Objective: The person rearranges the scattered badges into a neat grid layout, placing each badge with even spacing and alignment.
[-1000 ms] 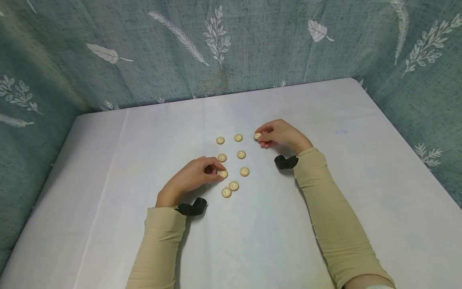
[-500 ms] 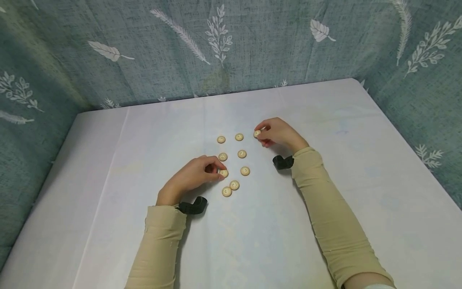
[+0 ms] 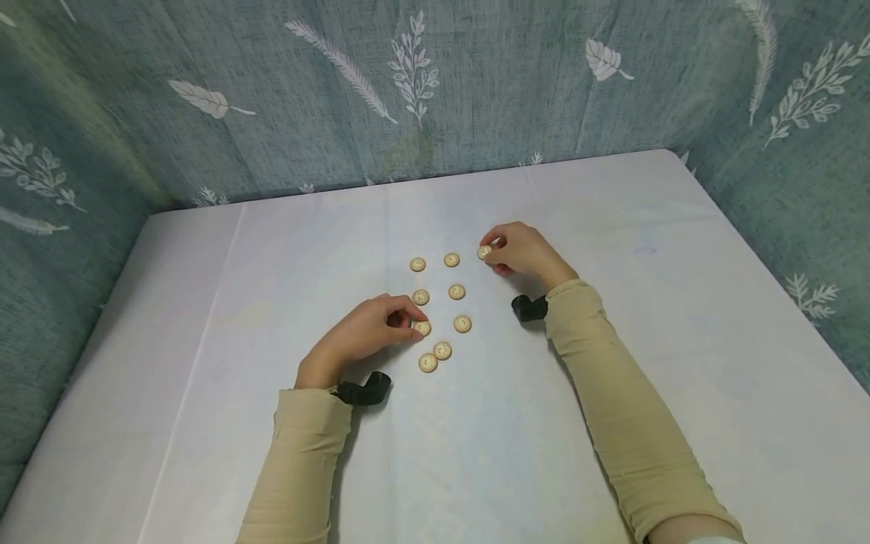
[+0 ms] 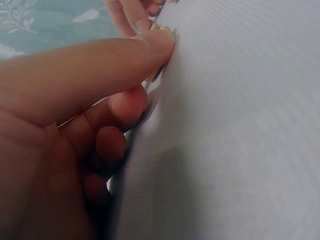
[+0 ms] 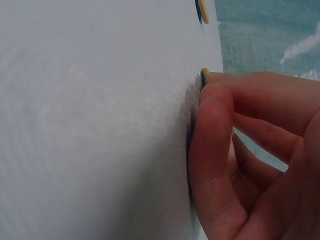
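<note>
Green leaf-print curtain [image 3: 476, 91] is hanging well beyond the middle button [image 3: 457, 292]. White-covered table [image 3: 646, 227] is extending out under that button on every side.

My tan right sleeve [image 3: 618, 400] is running nearer me and right of the middle button; my tan left sleeve [image 3: 295, 468] is lying nearer me and left of it.

My left hand [image 3: 370, 329] is working left of the middle button and a bit nearer me, thumb and index finger clamping the left pinched button [image 3: 424, 328]. Thumb is blocking most of the left wrist view; can't tell if that button is touching the table. My right hand [image 3: 525, 248] is sitting right of the middle button and beyond it, fingertips clamping the right pinched button [image 3: 483, 251].

Black left bracket [image 3: 365, 388] is sticking out left of the middle button and nearer me; black right bracket [image 3: 529, 308] is sticking out to its right.

Loose buttons, relative to the middle one: far button [image 3: 451, 260] is lying just beyond, far-left button [image 3: 418, 264] beyond and left, side button [image 3: 421, 298] left, near button [image 3: 463, 324] nearer me. Two paired buttons [image 3: 442, 350] are touching each other, farther toward me.
</note>
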Motion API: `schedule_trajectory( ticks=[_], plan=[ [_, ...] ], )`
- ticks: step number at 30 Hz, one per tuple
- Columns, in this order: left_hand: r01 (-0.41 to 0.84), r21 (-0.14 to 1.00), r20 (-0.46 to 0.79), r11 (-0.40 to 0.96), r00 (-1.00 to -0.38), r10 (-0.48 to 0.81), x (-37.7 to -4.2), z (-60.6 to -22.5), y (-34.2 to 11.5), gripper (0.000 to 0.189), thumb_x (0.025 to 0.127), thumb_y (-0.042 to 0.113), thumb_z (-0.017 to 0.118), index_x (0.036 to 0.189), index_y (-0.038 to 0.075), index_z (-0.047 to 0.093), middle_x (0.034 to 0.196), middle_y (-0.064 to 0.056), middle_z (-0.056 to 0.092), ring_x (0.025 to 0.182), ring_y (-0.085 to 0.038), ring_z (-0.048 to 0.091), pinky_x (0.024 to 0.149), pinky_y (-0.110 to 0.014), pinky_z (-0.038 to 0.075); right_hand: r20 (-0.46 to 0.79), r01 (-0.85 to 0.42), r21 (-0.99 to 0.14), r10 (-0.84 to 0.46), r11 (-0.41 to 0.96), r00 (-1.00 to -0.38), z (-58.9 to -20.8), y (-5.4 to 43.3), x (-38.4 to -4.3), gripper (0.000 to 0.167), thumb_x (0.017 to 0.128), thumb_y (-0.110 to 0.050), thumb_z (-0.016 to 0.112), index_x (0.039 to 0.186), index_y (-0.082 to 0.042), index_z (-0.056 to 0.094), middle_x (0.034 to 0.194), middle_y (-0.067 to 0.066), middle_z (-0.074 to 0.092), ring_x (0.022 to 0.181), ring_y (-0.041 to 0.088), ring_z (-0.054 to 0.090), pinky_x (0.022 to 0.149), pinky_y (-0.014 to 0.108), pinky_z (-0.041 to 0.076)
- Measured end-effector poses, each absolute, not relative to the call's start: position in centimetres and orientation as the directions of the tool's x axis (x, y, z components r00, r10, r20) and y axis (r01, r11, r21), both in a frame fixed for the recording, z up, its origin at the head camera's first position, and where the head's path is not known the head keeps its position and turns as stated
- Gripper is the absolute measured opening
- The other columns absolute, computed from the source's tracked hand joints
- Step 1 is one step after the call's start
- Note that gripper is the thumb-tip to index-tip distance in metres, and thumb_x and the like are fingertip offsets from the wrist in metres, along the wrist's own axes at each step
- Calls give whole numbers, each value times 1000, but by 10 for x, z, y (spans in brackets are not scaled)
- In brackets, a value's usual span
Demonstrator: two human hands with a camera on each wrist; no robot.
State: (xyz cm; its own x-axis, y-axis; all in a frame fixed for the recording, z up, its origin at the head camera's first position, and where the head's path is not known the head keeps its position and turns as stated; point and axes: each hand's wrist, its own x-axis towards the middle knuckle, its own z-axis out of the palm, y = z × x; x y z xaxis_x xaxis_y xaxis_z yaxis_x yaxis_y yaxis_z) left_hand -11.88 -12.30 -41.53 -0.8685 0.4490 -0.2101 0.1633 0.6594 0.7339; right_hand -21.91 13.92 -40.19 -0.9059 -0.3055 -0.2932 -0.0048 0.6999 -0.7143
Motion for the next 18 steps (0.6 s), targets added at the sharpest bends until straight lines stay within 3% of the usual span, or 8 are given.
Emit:
schedule_trajectory(
  ticks=[18],
  plan=[
    [181,733,-193,656,-869,455,-118,-416,-123,15,78,25,69,91,26,62,76,0,52,76,-14,46,68,-31,38,-288,-4,-716,-301,698,-909,-403,139,-216,24,81,-11,62,105,-11,58,76,8,56,60,17,52,58,29,39]
  ],
)
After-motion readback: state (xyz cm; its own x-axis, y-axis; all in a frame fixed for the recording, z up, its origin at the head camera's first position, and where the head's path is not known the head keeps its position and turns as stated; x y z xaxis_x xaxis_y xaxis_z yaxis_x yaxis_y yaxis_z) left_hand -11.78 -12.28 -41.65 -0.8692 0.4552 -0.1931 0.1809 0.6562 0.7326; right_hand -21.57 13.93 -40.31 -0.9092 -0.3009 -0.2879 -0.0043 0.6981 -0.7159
